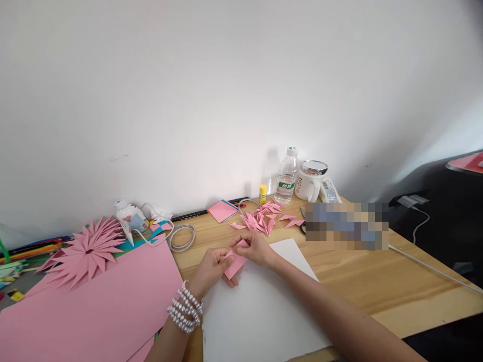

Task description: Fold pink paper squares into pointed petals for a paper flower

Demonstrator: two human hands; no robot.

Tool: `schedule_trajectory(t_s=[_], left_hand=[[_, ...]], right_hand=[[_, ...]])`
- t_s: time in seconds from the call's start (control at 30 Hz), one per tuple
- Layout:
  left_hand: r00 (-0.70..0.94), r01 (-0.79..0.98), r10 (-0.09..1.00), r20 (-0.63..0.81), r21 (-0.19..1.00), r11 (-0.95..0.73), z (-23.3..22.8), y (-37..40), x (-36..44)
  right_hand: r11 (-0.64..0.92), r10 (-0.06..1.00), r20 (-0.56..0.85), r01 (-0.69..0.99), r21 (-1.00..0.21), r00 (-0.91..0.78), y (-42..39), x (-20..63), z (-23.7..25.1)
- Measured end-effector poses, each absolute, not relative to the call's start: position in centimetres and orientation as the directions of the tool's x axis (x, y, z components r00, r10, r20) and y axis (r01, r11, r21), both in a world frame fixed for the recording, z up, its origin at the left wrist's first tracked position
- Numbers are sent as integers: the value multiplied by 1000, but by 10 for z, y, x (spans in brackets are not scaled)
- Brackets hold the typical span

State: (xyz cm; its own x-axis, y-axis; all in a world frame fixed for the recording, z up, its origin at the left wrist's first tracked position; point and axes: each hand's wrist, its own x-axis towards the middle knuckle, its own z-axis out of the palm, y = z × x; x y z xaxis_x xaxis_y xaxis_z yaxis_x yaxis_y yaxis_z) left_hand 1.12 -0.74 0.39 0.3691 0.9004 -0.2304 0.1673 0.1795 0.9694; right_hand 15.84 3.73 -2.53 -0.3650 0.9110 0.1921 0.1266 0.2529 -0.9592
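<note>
A small piece of pink paper (234,265) is pinched between both my hands, above a white board (264,311). My left hand (212,271), with a string of beads round its wrist, grips the paper's left side, thumb on top. My right hand (253,248) is closed on its upper right edge. Just beyond my hands lies a loose heap of folded pink paper pieces (258,221). Behind it, against the wall, is a small stack of pink paper squares (222,211).
Large pink sheets (101,306) and a pink folded-paper rosette (90,249) lie left, near a white glue bottle (130,216) and a coiled band (182,238). At the back stand a yellow glue stick (263,194), a water bottle (287,176) and a white mug (310,182). Scissors (303,229) lie right.
</note>
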Motion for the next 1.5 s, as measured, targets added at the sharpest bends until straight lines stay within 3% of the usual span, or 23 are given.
schedule_trajectory(t_s=[0.3, 0.67, 0.83, 0.97, 1.07, 1.27, 1.5], left_hand=[[321, 218, 921, -223, 963, 157, 5, -6, 12], [338, 228, 923, -183, 968, 108, 11, -4, 6], [295, 177, 932, -210, 971, 163, 18, -3, -5], [222, 123, 956, -193, 978, 169, 23, -1, -11], [177, 134, 968, -179, 979, 156, 19, -2, -5], [155, 205, 979, -135, 974, 102, 7, -5, 14], [68, 227, 992, -107, 970, 89, 6, -3, 14]], right_hand=[[188, 903, 160, 31, -982, -399, 37, 157, -26], [175, 938, 181, -49, -983, -295, 37, 154, -29], [171, 965, 176, -44, -984, -194, 49, 164, -32], [160, 982, 175, -181, -970, -72, 53, 166, -29], [125, 975, 159, -214, -969, -154, 46, 161, -26], [171, 927, 184, -68, -983, -325, 37, 156, -26], [191, 937, 214, -107, -976, -277, 41, 159, -27]])
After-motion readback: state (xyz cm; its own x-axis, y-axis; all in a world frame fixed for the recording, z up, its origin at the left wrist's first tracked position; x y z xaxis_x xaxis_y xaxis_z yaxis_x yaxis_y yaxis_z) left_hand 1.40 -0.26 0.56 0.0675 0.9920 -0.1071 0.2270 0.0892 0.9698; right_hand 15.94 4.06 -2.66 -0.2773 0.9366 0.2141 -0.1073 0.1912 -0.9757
